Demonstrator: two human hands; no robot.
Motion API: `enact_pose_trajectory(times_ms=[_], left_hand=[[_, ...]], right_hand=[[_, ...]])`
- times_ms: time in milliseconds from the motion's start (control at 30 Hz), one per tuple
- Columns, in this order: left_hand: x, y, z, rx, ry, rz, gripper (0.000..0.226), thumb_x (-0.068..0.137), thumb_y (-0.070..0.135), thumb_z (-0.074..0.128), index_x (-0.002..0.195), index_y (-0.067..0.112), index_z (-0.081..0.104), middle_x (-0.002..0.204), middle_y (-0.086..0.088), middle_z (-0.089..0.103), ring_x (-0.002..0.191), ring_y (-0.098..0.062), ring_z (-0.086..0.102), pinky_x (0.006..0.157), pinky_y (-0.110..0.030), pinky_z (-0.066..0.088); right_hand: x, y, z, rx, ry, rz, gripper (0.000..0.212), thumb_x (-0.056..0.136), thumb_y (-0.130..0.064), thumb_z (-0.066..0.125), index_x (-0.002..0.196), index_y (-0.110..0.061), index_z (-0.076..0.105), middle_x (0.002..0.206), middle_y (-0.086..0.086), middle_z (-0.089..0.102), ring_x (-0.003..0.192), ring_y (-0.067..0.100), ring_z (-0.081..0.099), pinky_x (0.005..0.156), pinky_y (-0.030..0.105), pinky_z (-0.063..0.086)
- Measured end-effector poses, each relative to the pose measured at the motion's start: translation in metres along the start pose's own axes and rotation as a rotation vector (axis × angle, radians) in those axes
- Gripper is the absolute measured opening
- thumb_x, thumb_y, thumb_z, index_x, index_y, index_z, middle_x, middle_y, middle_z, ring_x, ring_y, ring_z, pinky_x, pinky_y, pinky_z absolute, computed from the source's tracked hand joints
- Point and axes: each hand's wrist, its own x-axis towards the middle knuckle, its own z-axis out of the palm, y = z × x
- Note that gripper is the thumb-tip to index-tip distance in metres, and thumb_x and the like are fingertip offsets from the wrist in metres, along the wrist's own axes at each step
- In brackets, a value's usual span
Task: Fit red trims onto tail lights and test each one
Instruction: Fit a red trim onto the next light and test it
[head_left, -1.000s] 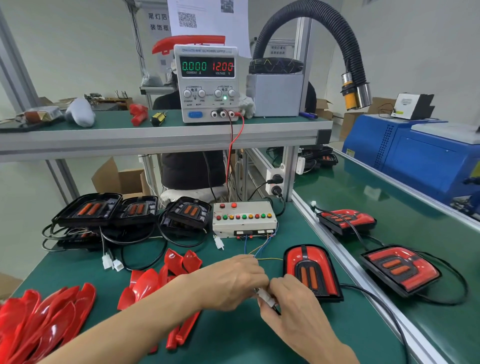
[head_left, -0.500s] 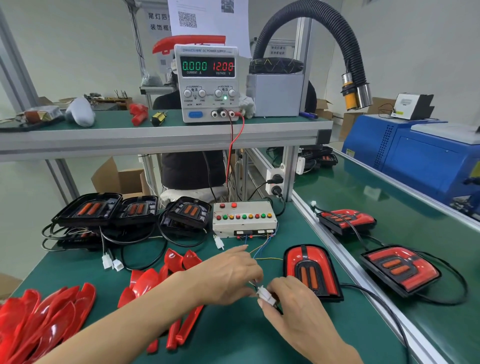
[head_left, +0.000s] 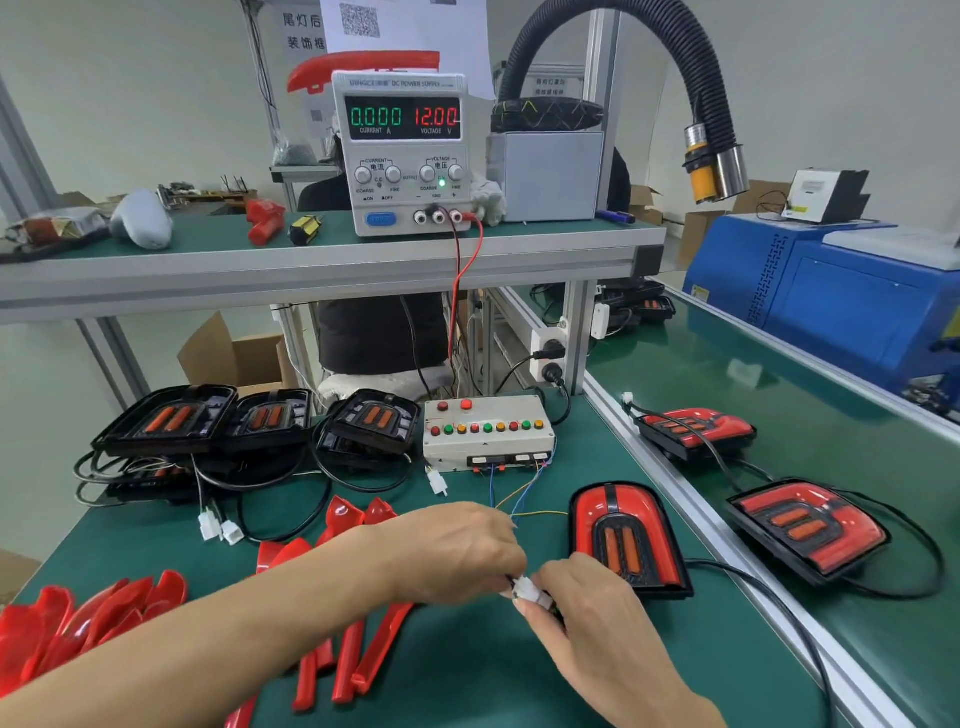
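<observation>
While you work, each thing has its place, from left to right:
Red trims: you keep them loose at the left, near your reach.
Untrimmed lights: stacked behind, waiting.
Left hand: pinches the tester-side plug.
White connector: between both hands, probably for testing.
Right hand: grips the lamp-side plug.
Trimmed tail light: just beside, cable reaching.
</observation>
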Motion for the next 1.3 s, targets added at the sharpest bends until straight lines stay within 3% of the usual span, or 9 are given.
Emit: enact_pose_trajectory(times_ms=[233,467,567,700,767,833,933,1133,1300], left_hand=[[-0.001,0.0,0.026,0.038,-0.032,0.021,0.024,0.103,0.01,0.05,0.084,0.002,0.06,0.078,-0.015,0.06,0.078,-0.035,0.051,0.1,-0.048,0.046],[0.001,-0.002,0.02,0.065,-0.014,0.025,0.024,0.104,0.014,0.049,0.087,0.003,0.062,0.081,-0.013,0.061,0.082,-0.033,0.051,0.093,-0.048,0.048],[0.003,-0.006,0.016,0.078,-0.012,0.014,0.024,0.104,0.019,0.05,0.093,0.004,0.064,0.087,-0.011,0.064,0.086,-0.033,0.053,0.085,-0.043,0.046],[-0.003,-0.009,0.014,0.107,-0.058,-0.024,0.028,0.097,0.036,0.057,0.099,0.01,0.068,0.089,-0.006,0.067,0.09,-0.028,0.055,0.084,-0.037,0.043],[-0.005,-0.012,0.014,0.054,-0.009,-0.102,0.033,0.096,0.043,0.055,0.098,0.014,0.069,0.087,-0.004,0.066,0.089,-0.026,0.056,0.081,-0.037,0.045],[0.002,-0.02,0.016,-0.016,0.1,-0.237,0.031,0.099,0.042,0.052,0.1,0.018,0.071,0.09,-0.002,0.068,0.092,-0.023,0.059,0.081,-0.038,0.048],[0.028,-0.041,0.021,-0.042,0.264,-0.447,0.025,0.1,0.029,0.052,0.108,0.017,0.072,0.102,0.0,0.068,0.102,-0.022,0.059,0.084,-0.041,0.051],[0.091,-0.077,0.038,-0.049,0.176,-0.677,0.042,0.099,0.017,0.049,0.14,0.01,0.055,0.157,-0.003,0.041,0.139,-0.027,0.044,0.115,-0.037,0.036],[0.114,-0.095,0.046,-0.101,0.012,-0.805,0.054,0.097,0.012,0.048,0.15,0.004,0.039,0.166,-0.009,0.02,0.146,-0.031,0.033,0.117,-0.045,0.034]], right_hand=[[-0.013,0.0,0.01,-0.048,0.037,-0.008,0.04,0.062,-0.025,0.096,0.063,-0.017,0.058,0.06,-0.007,0.05,0.054,0.013,0.049,0.046,0.023,0.037],[-0.011,-0.011,0.015,-0.051,0.109,0.074,0.036,0.051,-0.025,0.102,0.063,-0.017,0.069,0.056,-0.007,0.054,0.048,0.014,0.055,0.041,0.022,0.041],[-0.017,-0.009,0.006,-0.051,0.236,0.085,0.033,0.072,-0.041,0.085,0.087,-0.011,0.081,0.074,-0.004,0.067,0.065,0.017,0.064,0.059,0.02,0.05],[-0.034,0.02,-0.029,0.012,0.499,0.573,0.048,0.089,-0.052,0.055,0.1,-0.012,0.079,0.093,0.007,0.067,0.084,0.031,0.061,0.077,0.033,0.045],[-0.043,0.042,-0.044,0.089,0.359,1.004,0.055,0.095,-0.062,0.044,0.108,-0.017,0.073,0.099,0.005,0.065,0.087,0.032,0.063,0.081,0.04,0.047],[-0.046,0.06,-0.051,0.258,0.143,1.185,0.049,0.096,-0.061,0.045,0.114,-0.021,0.067,0.102,0.004,0.07,0.079,0.028,0.07,0.082,0.045,0.053],[-0.041,0.069,-0.05,0.526,0.027,1.2,0.033,0.098,-0.054,0.049,0.107,-0.027,0.064,0.077,0.002,0.076,0.047,0.018,0.065,0.057,0.033,0.052],[-0.034,0.073,-0.041,0.743,-0.055,1.233,0.017,0.102,-0.049,0.05,0.097,-0.039,0.063,0.06,0.015,0.071,0.056,0.022,0.068,0.077,0.044,0.061],[-0.033,0.076,-0.041,0.802,-0.04,1.267,0.02,0.102,-0.047,0.05,0.093,-0.04,0.066,0.059,0.016,0.069,0.053,0.018,0.066,0.068,0.035,0.059]])
